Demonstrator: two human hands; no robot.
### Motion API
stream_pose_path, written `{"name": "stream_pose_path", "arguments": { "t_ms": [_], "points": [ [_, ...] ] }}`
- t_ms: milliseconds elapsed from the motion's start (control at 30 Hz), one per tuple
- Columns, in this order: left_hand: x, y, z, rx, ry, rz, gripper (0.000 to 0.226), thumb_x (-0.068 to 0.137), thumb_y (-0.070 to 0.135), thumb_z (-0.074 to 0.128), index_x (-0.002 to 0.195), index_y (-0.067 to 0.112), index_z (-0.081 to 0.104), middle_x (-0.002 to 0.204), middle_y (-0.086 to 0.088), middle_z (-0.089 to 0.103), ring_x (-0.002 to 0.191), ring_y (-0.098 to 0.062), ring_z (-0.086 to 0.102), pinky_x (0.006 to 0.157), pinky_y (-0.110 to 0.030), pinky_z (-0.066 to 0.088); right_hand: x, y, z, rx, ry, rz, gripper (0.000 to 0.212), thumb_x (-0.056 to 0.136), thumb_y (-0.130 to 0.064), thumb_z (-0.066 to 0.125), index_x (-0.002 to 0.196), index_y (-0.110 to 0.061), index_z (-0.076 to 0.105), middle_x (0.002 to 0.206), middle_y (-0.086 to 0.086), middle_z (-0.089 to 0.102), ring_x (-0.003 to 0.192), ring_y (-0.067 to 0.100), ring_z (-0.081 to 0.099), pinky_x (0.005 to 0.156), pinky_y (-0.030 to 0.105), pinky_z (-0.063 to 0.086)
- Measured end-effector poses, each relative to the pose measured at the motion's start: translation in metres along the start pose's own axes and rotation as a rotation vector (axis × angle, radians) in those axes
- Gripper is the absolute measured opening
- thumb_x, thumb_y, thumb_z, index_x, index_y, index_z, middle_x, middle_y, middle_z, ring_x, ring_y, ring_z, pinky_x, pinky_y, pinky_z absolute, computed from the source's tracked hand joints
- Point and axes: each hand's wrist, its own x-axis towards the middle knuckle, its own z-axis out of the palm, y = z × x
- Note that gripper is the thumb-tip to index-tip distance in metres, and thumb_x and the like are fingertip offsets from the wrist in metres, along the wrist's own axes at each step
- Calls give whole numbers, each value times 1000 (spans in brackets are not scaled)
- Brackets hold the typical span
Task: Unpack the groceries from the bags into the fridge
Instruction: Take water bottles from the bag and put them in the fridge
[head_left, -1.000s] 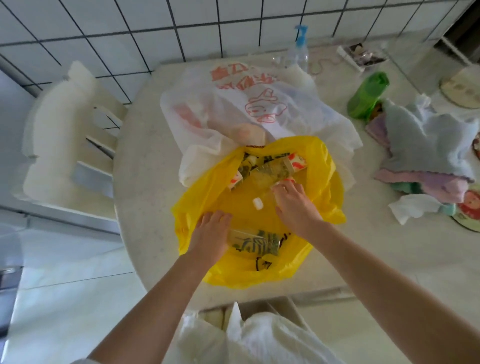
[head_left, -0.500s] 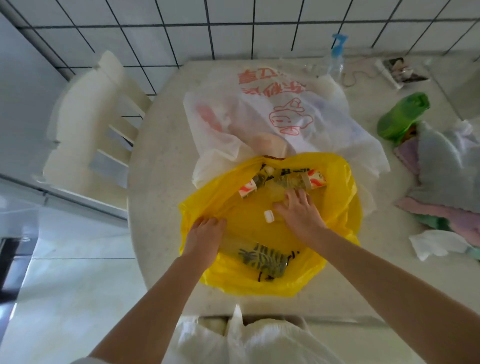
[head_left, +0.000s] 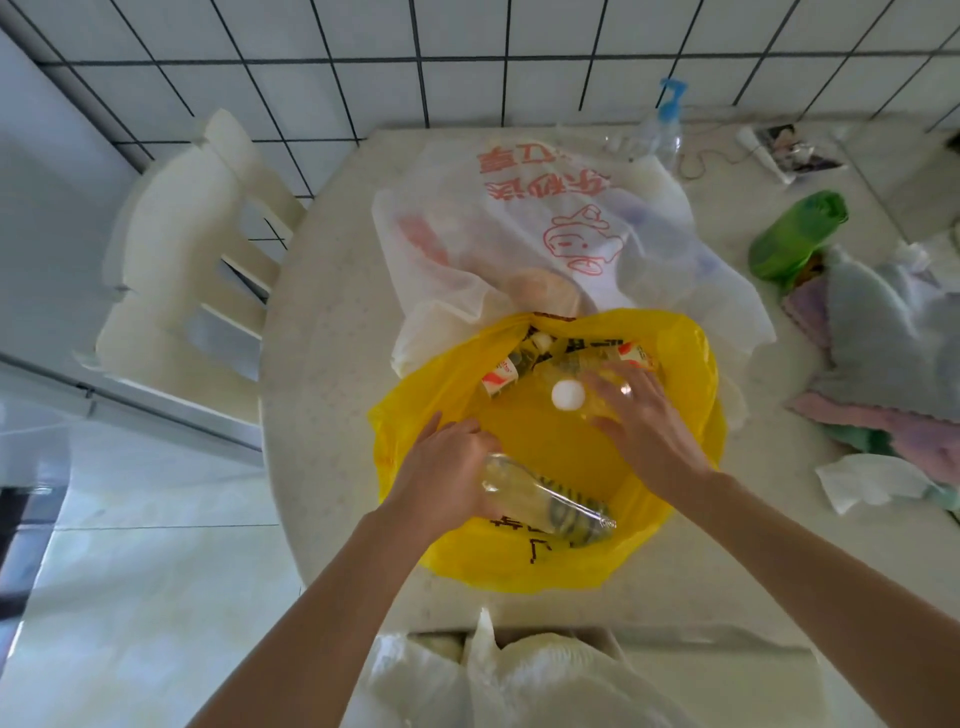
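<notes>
An open yellow plastic bag (head_left: 691, 415) lies on the pale table (head_left: 322, 364). My left hand (head_left: 447, 473) grips a clear drink bottle with a green striped label (head_left: 550, 504) at the bag's near edge. Inside the bag, my right hand (head_left: 644, 421) curls round a second clear bottle with a white cap (head_left: 569, 395), whose cap points up at me. Small red-and-white labelled containers (head_left: 498, 376) lie deeper in the bag. Behind it lies a white translucent bag with red print (head_left: 545, 234), and some groceries show through it.
A white chair (head_left: 192, 270) stands left of the table. On the right lie a green bottle (head_left: 795, 234), a heap of towels (head_left: 893, 332) and a white tissue (head_left: 872, 480). A spray bottle (head_left: 665, 130) stands by the tiled wall. Another white bag (head_left: 519, 675) sits below the table's near edge.
My left hand has lifted the striped-label bottle out over the bag's near edge. My right hand has closed on the white-capped bottle and tipped its cap upward.
</notes>
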Motion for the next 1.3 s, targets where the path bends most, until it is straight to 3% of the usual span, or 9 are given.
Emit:
{"name": "stream_pose_path", "arguments": {
  "t_ms": [133, 267, 400, 500, 600, 767, 900, 1033, 1300],
  "points": [
    [-7, 19, -15, -165, 116, 14, 69, 63, 43, 84, 124, 21, 61, 112, 5, 51, 108, -16, 46, 91, -30, 45, 1, -12, -27, 387, 195, 176, 53, 83, -17, 71, 133, -16, 53, 131, 3, 56, 120, 16, 49, 96, 33, 43],
    [-14, 30, -20, -194, 230, 57, 59, 64, 33, 85, 115, 17, 61, 115, 4, 42, 106, -14, 43, 85, -28, 47, -10, -29, -30, 629, 220, 261, 54, 82, -21, 72, 131, -30, 50, 122, -12, 58, 113, 14, 58, 93, 34, 51],
    [-16, 21, -14, -357, 299, -2, 55, 62, 26, 88, 109, 16, 61, 107, 8, 38, 90, -9, 48, 68, -10, 40, -23, -39, -20, 685, 145, 267, 55, 81, -23, 72, 130, -30, 49, 122, -12, 59, 113, 12, 58, 93, 33, 51],
    [-17, 15, -5, -512, 364, -36, 57, 58, 23, 91, 107, 18, 61, 110, 7, 44, 90, -5, 52, 73, -1, 40, -34, -37, -12, 676, 135, 311, 55, 78, -33, 71, 127, -33, 47, 124, -8, 57, 114, 13, 56, 95, 34, 50],
    [-14, 18, 9, -680, 417, 1, 56, 61, 17, 90, 110, 19, 61, 114, 5, 48, 100, -2, 54, 82, -3, 40, -41, -35, -11, 645, 158, 314, 57, 76, -42, 68, 126, -38, 43, 128, -10, 52, 116, 11, 53, 93, 28, 48],
    [-11, 27, 30, -830, 308, 33, 64, 69, 12, 84, 121, 31, 51, 123, 9, 54, 112, -1, 51, 86, -10, 44, -52, -34, -5, 657, 104, 307, 57, 75, -52, 64, 126, -44, 39, 126, -14, 49, 117, 2, 48, 92, 21, 42],
    [-5, 25, 38, -817, 285, -1, 68, 69, 8, 82, 124, 30, 49, 123, 11, 53, 110, -1, 50, 84, -6, 42, -58, -30, 3, 641, 116, 309, 68, 75, -40, 75, 132, -40, 36, 129, -10, 50, 120, 7, 49, 92, 29, 48],
    [3, 18, 48, -820, 197, -61, 71, 70, 12, 82, 124, 39, 45, 118, 15, 55, 107, -3, 53, 82, -15, 48, -56, -31, 15, 584, 140, 310, 82, 74, -23, 81, 139, -28, 30, 134, 0, 45, 123, 15, 46, 96, 34, 48],
    [10, 16, 58, -824, 232, -131, 61, 68, 20, 86, 104, 49, 46, 101, 28, 59, 96, 16, 55, 71, -4, 45, -45, -30, 38, 661, 121, 504, 78, 64, -23, 87, 128, -18, 43, 116, -3, 57, 107, 16, 54, 80, 16, 43]
  ]
}}
